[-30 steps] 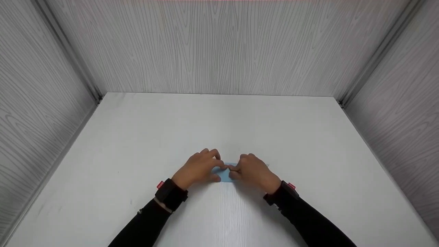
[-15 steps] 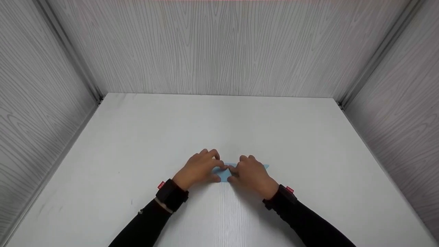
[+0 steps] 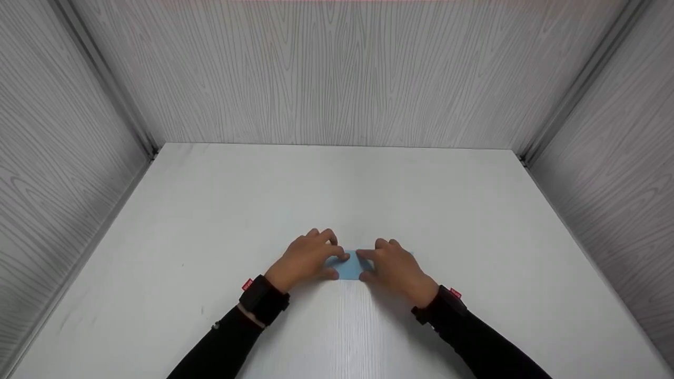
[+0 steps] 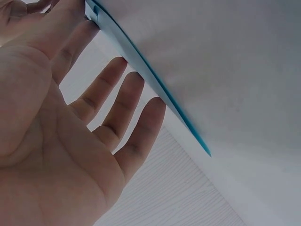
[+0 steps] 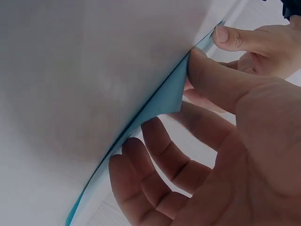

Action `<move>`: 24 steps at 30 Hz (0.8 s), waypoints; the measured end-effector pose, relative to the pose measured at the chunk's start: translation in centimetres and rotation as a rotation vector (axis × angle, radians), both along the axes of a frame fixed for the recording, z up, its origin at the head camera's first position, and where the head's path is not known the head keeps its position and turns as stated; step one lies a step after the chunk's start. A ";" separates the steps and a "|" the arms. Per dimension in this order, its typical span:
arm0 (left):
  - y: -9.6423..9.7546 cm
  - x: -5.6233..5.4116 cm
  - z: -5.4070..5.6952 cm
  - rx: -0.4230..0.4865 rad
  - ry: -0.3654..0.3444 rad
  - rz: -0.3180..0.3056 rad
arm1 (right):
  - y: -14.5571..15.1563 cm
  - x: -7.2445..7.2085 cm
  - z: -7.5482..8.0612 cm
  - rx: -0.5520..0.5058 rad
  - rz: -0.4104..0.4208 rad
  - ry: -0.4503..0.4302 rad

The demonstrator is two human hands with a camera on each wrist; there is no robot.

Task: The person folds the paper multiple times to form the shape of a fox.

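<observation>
A folded piece of light-blue paper (image 3: 348,271) lies on the table between my hands, its tapered right end showing past the right hand. My left hand (image 3: 305,258) presses its left part, index fingertip on top and thumb at the near edge. In the left wrist view, the paper's thin end (image 4: 188,123) runs out beyond the outer fingertips. My right hand (image 3: 392,268) pinches a raised flap (image 5: 167,96) between thumb and index finger. Its other fingers rest along the paper's edge in the right wrist view.
The white tabletop (image 3: 337,195) spreads around the hands. Grey wood-grain panels rise at the back (image 3: 337,73), on the left (image 3: 58,158) and on the right (image 3: 611,158). Both wrists wear black bands, the left band (image 3: 263,299) lying close to the tabletop.
My right hand has shifted slightly right and its index finger has straightened toward the paper's far edge, uncovering more blue in the middle. The left hand has stayed in place.
</observation>
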State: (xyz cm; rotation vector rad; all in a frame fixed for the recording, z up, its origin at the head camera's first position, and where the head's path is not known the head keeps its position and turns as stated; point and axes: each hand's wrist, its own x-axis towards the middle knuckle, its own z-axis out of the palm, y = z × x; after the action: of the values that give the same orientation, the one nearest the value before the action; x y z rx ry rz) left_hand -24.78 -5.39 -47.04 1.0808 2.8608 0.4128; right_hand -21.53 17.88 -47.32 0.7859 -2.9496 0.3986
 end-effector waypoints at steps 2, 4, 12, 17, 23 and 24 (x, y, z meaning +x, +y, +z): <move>0.0 0.0 0.0 -0.004 0.004 0.000 | 0.4 0.0 0.1 -0.015 -0.025 -0.019; 0.1 0.0 0.0 -0.006 0.007 0.003 | 0.7 -0.1 0.2 -0.024 -0.044 -0.038; 0.0 0.0 0.1 0.008 -0.007 0.002 | 2.3 -0.1 0.3 0.004 -0.091 -0.089; 0.0 0.0 0.0 0.010 -0.005 0.000 | 3.0 -0.1 0.3 0.002 -0.114 -0.111; -0.1 0.1 0.0 0.011 -0.009 -0.003 | 3.7 0.2 0.4 -0.014 -0.135 -0.142; -0.1 0.1 -0.1 0.013 -0.008 -0.003 | 3.8 0.3 0.5 -0.013 -0.140 -0.151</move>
State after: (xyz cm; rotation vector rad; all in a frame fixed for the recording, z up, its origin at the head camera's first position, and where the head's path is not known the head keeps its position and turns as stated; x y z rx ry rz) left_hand -24.64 -5.53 -47.10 1.0833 2.8526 0.4352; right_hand -21.24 21.73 -46.85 0.5668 -3.1132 0.4871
